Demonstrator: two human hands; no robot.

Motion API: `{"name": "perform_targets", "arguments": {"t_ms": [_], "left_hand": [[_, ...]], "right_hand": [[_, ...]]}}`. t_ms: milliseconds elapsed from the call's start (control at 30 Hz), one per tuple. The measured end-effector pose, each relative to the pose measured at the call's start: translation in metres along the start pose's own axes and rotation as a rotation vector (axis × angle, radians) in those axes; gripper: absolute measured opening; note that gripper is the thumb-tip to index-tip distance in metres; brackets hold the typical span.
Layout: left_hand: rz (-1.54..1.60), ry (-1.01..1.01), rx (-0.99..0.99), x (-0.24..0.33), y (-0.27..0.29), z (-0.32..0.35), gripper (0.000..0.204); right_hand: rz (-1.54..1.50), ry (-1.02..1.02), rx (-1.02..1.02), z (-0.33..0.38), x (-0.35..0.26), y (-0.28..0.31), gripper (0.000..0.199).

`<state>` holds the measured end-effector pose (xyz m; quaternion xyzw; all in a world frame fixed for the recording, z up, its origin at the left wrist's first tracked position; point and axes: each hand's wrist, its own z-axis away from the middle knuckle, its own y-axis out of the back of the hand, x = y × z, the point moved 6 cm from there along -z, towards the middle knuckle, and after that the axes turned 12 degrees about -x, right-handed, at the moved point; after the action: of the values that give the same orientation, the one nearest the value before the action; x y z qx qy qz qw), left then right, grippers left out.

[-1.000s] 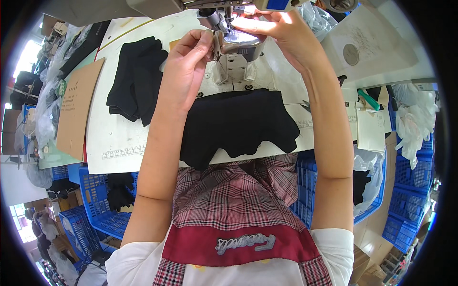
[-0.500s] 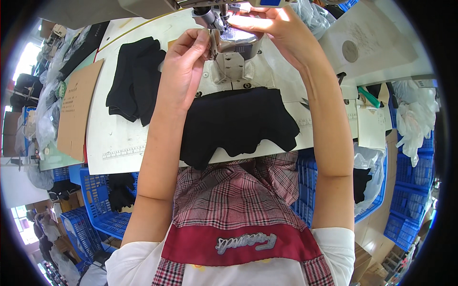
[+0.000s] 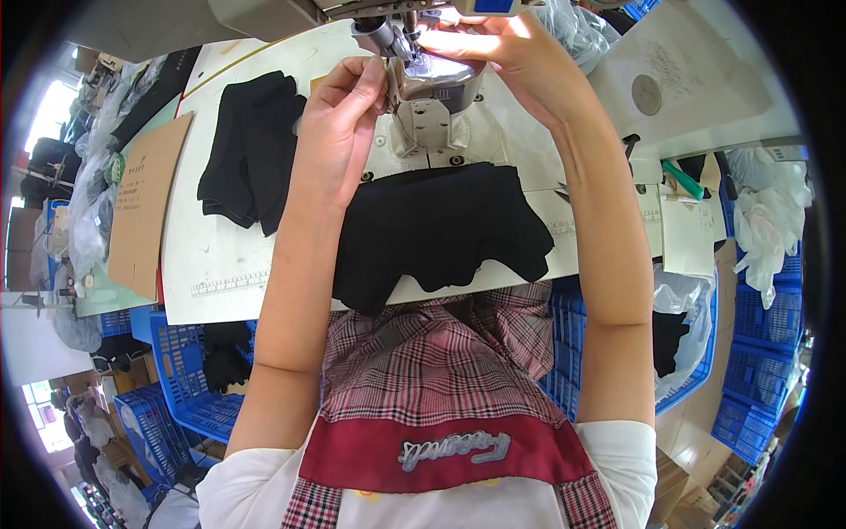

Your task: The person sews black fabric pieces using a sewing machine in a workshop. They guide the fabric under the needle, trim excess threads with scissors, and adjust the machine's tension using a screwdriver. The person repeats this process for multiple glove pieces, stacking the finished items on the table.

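My left hand (image 3: 339, 119) pinches the left edge of a small grey fabric piece (image 3: 432, 75) under the needle area of a sewing machine (image 3: 388, 31). My right hand (image 3: 493, 48) rests on the same piece from the right, fingers by the presser foot. A black garment (image 3: 441, 229) lies on the white table (image 3: 211, 256) between my forearms and hangs over the near edge. A stack of black fabric pieces (image 3: 251, 150) sits to the left of my left hand.
A brown cardboard sheet (image 3: 145, 203) lies at the table's left. Blue plastic crates (image 3: 176, 388) stand below on the left and another blue crate (image 3: 762, 317) on the right. White plastic bags (image 3: 767, 212) are at the right. Green-handled scissors (image 3: 683, 179) lie by the right forearm.
Both hands have stayed at the needle area, shifting slightly up and right in view as the head moved. The grey piece remains held between them.
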<state>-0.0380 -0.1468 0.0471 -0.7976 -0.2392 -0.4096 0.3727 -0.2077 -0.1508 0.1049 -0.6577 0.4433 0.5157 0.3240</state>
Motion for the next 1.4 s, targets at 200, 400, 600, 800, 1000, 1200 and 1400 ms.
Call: {"name": "perform_targets", "arguments": {"t_ms": [200,400,600,800,1000,1200,1400], "left_hand": [[-0.025,-0.010,0.057,0.002,-0.003,0.001,0.011],[-0.023,-0.013,0.067,0.003,-0.005,0.000,0.011],[-0.015,-0.020,0.061,0.002,-0.004,0.001,0.011],[0.027,-0.015,0.015,0.002,0.001,0.003,0.016],[0.033,-0.018,0.001,0.002,0.003,0.002,0.015],[-0.079,0.093,0.155,0.000,0.017,0.005,0.020],[-0.222,0.239,0.051,0.003,0.033,0.004,0.022]], "right_hand": [[0.027,0.016,-0.025,-0.001,-0.002,-0.001,0.036],[0.021,0.056,-0.036,-0.004,0.001,0.002,0.040],[0.058,-0.016,-0.016,-0.002,-0.001,0.004,0.039],[0.070,-0.053,0.000,-0.003,0.002,0.003,0.038],[-0.001,-0.023,-0.021,-0.003,-0.003,-0.004,0.027],[0.018,0.204,0.080,0.017,0.022,0.016,0.030],[0.600,0.190,0.479,0.145,-0.005,0.030,0.019]]}}
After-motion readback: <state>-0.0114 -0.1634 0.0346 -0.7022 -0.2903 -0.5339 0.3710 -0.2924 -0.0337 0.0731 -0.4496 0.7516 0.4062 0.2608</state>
